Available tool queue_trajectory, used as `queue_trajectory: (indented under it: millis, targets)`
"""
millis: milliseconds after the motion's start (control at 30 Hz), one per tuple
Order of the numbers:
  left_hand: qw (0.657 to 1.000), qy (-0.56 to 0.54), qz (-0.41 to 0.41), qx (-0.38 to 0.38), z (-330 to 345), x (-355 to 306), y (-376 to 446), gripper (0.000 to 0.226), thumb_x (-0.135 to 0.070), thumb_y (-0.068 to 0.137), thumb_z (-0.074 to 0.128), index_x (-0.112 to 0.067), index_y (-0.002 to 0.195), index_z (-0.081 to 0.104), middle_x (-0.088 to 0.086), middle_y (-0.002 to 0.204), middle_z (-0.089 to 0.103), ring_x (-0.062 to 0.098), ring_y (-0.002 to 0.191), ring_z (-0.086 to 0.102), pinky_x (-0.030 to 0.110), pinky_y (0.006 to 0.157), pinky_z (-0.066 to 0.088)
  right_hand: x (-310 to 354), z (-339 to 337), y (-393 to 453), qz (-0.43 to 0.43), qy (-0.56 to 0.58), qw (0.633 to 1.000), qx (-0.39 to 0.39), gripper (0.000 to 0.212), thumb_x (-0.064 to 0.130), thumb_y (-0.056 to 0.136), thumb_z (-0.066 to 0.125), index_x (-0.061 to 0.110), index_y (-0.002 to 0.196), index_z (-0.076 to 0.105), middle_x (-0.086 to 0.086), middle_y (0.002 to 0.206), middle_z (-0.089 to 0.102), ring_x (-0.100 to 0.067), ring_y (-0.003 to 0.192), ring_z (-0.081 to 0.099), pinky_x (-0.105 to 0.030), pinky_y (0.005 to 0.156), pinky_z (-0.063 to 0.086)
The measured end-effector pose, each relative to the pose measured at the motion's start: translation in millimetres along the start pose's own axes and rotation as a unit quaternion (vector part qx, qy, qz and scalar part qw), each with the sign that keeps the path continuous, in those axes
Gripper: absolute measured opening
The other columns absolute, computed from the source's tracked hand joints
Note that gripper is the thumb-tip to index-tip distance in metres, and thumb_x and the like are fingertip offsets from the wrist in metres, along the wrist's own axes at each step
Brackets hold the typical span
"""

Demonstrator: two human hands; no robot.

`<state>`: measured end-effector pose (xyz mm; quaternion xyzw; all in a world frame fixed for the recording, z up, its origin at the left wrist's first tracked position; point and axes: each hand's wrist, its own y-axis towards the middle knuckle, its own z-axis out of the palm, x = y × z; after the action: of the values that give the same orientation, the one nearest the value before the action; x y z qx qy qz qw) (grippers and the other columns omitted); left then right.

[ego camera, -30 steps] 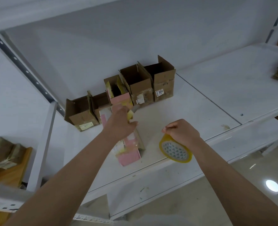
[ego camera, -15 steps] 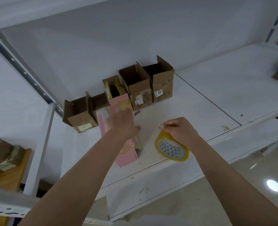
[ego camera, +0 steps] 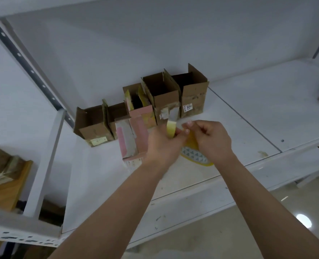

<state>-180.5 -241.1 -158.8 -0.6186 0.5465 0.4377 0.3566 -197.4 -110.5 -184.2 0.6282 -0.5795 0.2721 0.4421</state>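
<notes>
The white shelf (ego camera: 248, 116) carries a row of open cardboard boxes (ego camera: 166, 98). In front of them lies a pink box (ego camera: 132, 139), which I'd guess is waiting to be sealed. Just right of it is the yellow tape roll (ego camera: 194, 156), with the right hand (ego camera: 213, 141) curling its grip over the top edge. The left hand (ego camera: 162, 146) pinches the tape strip (ego camera: 170, 128) peeled up between the two hands. This looks like drawing out tape, and next comes a longer, taut pull toward the pink box.
</notes>
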Motion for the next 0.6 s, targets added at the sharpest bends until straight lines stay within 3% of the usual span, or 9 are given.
queue_trajectory:
  millis: [133,300,400,467,533,600]
  targets:
    - [0.996,-0.069,-0.049,-0.016,9,-8,-13,0.024,-0.023,0.089,0.067,-0.004,0.074,0.069,-0.005,0.049,0.053,0.009,0.045,0.043,0.023,0.05,0.035,0,8,1,-0.057,-0.059,0.993,-0.084,0.022,0.043,0.097,0.054,0.035,0.105,0.073,0.013,0.071,0.063,-0.01,0.072,0.06,-0.021,0.059,0.039]
    - [0.993,-0.028,-0.081,0.081,-22,-4,-17,0.014,-0.028,0.089,0.068,-0.017,0.083,0.074,0.001,0.063,0.062,0.013,0.05,0.044,0.027,0.057,0.039,-17,14,4,-0.065,-0.181,0.973,-0.125,0.024,0.036,0.095,0.058,0.033,0.115,0.069,0.005,0.076,0.067,-0.023,0.071,0.064,-0.025,0.059,0.035]
    - [0.998,-0.056,-0.032,-0.012,-63,6,-12,0.013,-0.035,0.087,0.069,-0.026,0.079,0.073,-0.006,0.074,0.073,0.007,0.06,0.063,0.023,0.058,0.051,-36,14,4,-0.047,-0.259,0.959,-0.109,0.026,0.034,0.096,0.056,0.028,0.118,0.067,-0.002,0.085,0.073,-0.033,0.072,0.065,-0.027,0.061,0.037]
    - [0.99,-0.083,-0.034,-0.113,-96,25,-6,0.017,-0.044,0.089,0.064,-0.029,0.084,0.069,-0.011,0.077,0.072,0.002,0.063,0.062,0.02,0.057,0.049,-50,14,0,-0.058,-0.302,0.948,-0.082,0.024,0.026,0.093,0.062,0.02,0.115,0.069,-0.01,0.08,0.071,-0.036,0.068,0.062,-0.031,0.063,0.037]
    - [0.982,-0.018,-0.083,-0.167,-123,58,-2,0.026,-0.05,0.096,0.049,-0.028,0.102,0.063,-0.013,0.084,0.065,0.009,0.079,0.058,0.03,0.074,0.045,-62,18,-7,-0.039,-0.33,0.943,-0.022,0.027,0.021,0.09,0.064,0.018,0.117,0.067,-0.011,0.09,0.072,-0.036,0.083,0.063,-0.037,0.074,0.041]
    - [0.972,0.081,-0.146,-0.163,-138,98,-5,0.031,-0.043,0.102,0.037,-0.021,0.109,0.057,-0.006,0.094,0.061,0.02,0.093,0.054,0.036,0.084,0.039,-71,27,-18,-0.013,-0.36,0.932,0.048,0.034,0.021,0.09,0.062,0.019,0.124,0.062,-0.009,0.108,0.07,-0.034,0.103,0.06,-0.038,0.091,0.039]
